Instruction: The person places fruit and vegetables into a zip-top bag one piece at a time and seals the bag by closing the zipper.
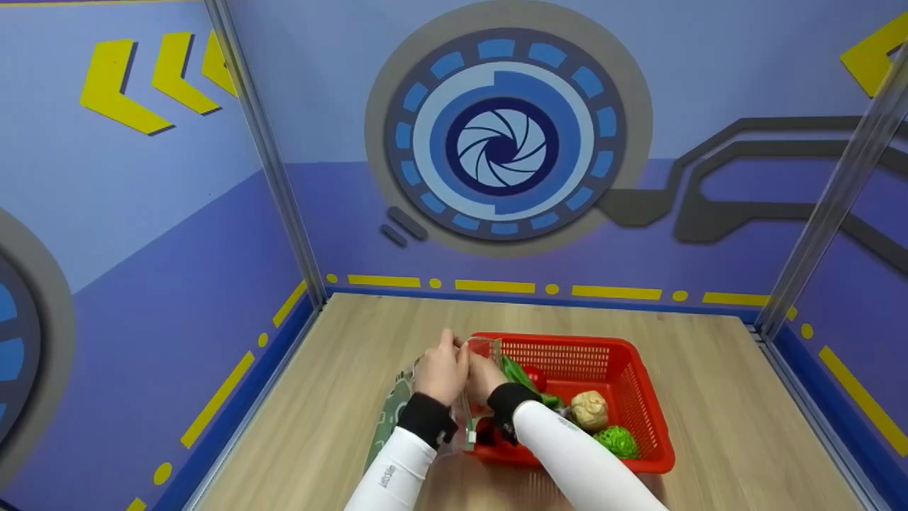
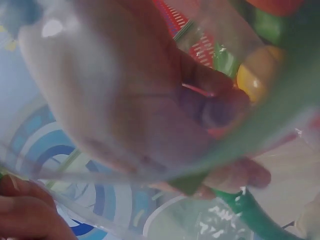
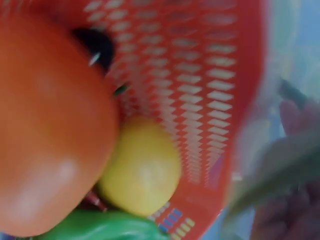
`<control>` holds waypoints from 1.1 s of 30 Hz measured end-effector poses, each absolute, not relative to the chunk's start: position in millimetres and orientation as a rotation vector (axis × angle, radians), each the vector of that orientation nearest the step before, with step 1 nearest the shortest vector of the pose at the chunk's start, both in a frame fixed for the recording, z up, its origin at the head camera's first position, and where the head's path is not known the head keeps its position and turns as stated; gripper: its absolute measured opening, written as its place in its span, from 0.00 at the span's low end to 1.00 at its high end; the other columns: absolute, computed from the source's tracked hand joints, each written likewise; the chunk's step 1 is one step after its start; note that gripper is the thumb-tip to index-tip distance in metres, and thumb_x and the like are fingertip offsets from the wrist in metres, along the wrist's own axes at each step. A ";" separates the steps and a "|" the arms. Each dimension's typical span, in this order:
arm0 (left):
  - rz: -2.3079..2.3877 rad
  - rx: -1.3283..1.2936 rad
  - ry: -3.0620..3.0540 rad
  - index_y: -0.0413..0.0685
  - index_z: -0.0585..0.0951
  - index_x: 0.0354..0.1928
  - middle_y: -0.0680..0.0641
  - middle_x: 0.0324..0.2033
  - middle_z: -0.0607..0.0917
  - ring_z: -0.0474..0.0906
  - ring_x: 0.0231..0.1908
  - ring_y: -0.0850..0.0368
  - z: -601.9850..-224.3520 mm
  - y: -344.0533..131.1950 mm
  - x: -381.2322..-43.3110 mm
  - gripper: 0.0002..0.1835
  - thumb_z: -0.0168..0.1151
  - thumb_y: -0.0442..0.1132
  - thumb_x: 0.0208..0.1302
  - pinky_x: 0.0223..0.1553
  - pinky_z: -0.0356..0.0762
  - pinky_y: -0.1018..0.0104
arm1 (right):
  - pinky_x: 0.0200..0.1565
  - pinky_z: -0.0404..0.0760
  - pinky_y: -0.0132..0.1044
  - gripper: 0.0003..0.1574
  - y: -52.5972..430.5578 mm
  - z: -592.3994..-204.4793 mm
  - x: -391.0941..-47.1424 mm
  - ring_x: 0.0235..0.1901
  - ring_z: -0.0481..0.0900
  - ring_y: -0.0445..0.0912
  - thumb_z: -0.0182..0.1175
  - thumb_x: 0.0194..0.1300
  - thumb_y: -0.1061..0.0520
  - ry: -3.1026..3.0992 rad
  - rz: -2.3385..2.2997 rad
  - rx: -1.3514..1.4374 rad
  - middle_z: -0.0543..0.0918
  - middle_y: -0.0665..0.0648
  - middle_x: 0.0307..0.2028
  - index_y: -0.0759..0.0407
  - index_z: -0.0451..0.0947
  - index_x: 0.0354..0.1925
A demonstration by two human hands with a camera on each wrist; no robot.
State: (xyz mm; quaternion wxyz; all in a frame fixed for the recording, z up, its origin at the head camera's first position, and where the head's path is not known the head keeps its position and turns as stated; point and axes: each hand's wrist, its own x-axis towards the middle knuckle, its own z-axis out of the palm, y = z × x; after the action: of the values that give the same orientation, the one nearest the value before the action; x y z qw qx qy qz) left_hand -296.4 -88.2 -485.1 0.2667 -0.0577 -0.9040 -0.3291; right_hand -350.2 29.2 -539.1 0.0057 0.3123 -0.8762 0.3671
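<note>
Left hand (image 1: 441, 370) pinching a clear bag (image 1: 489, 346); right hand (image 1: 484, 376), grip uncertain. Likely step: opening the bag beside the basket (image 1: 642, 383); next move probably calls for parting its edges.

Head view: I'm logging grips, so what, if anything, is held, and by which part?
A clear plastic bag, seemingly by its edge, by the left hand and right hand; exact finger placement is hidden.

I have room on the counter (image 1: 723, 397) right of the red basket (image 1: 567, 355), whose rim (image 1: 654, 411) blocks a low sideways pass
</note>
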 end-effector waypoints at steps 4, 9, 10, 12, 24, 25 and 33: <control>-0.898 -0.178 -2.428 0.44 0.75 0.39 0.42 0.17 0.80 0.76 0.15 0.52 -486.0 -88.0 -296.9 0.06 0.63 0.36 0.72 0.18 0.68 0.63 | 0.55 0.82 0.56 0.36 30.0 -543.0 -346.8 0.52 0.86 0.62 0.64 0.62 0.67 -2.798 1.056 0.837 0.87 0.67 0.53 0.64 0.72 0.69; -0.889 -0.147 -2.465 0.45 0.75 0.39 0.44 0.16 0.79 0.73 0.14 0.54 -484.9 -88.9 -294.8 0.06 0.62 0.38 0.73 0.17 0.64 0.65 | 0.55 0.82 0.54 0.33 31.6 -539.8 -343.1 0.52 0.86 0.60 0.63 0.66 0.62 -2.806 1.074 0.835 0.87 0.65 0.54 0.62 0.73 0.69; -0.884 -0.141 -2.469 0.46 0.75 0.39 0.44 0.16 0.79 0.72 0.14 0.55 -485.1 -89.0 -294.8 0.06 0.62 0.39 0.73 0.17 0.64 0.65 | 0.56 0.82 0.54 0.32 31.9 -538.9 -342.2 0.53 0.86 0.60 0.63 0.67 0.61 -2.800 1.085 0.836 0.87 0.65 0.55 0.62 0.73 0.69; -0.882 -0.128 -2.481 0.46 0.76 0.40 0.45 0.16 0.79 0.72 0.14 0.56 -485.2 -89.1 -294.8 0.06 0.62 0.40 0.73 0.17 0.63 0.65 | 0.57 0.82 0.54 0.31 32.4 -537.0 -340.6 0.54 0.86 0.60 0.62 0.69 0.60 -2.794 1.082 0.847 0.86 0.66 0.56 0.62 0.73 0.69; -0.898 -0.129 -2.467 0.47 0.75 0.39 0.45 0.17 0.81 0.75 0.15 0.54 -483.7 -89.2 -295.2 0.06 0.62 0.39 0.73 0.17 0.67 0.64 | 0.50 0.85 0.50 0.19 45.8 -520.5 -334.3 0.46 0.88 0.55 0.63 0.71 0.58 -2.640 1.106 0.878 0.90 0.61 0.46 0.59 0.80 0.58; -0.895 -0.131 -2.463 0.47 0.75 0.39 0.44 0.18 0.81 0.76 0.16 0.53 -483.8 -89.1 -295.4 0.06 0.62 0.38 0.72 0.18 0.68 0.63 | 0.49 0.86 0.49 0.17 47.8 -519.3 -335.1 0.44 0.88 0.54 0.63 0.72 0.57 -2.616 1.145 0.880 0.90 0.60 0.45 0.58 0.81 0.57; -0.873 -0.124 -2.476 0.47 0.75 0.40 0.47 0.18 0.80 0.73 0.15 0.57 -484.6 -88.7 -295.5 0.06 0.63 0.39 0.73 0.18 0.66 0.65 | 0.42 0.83 0.38 0.08 70.4 -509.6 -341.0 0.37 0.84 0.47 0.63 0.73 0.57 -2.472 1.309 0.775 0.88 0.57 0.39 0.58 0.82 0.48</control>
State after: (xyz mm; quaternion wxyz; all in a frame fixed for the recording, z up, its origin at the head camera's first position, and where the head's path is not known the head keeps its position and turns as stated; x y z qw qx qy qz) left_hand -295.5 -88.7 -484.6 0.2538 -0.0455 -0.9112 -0.3212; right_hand -341.0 70.4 -509.6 0.1192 0.2650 -0.8456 0.4479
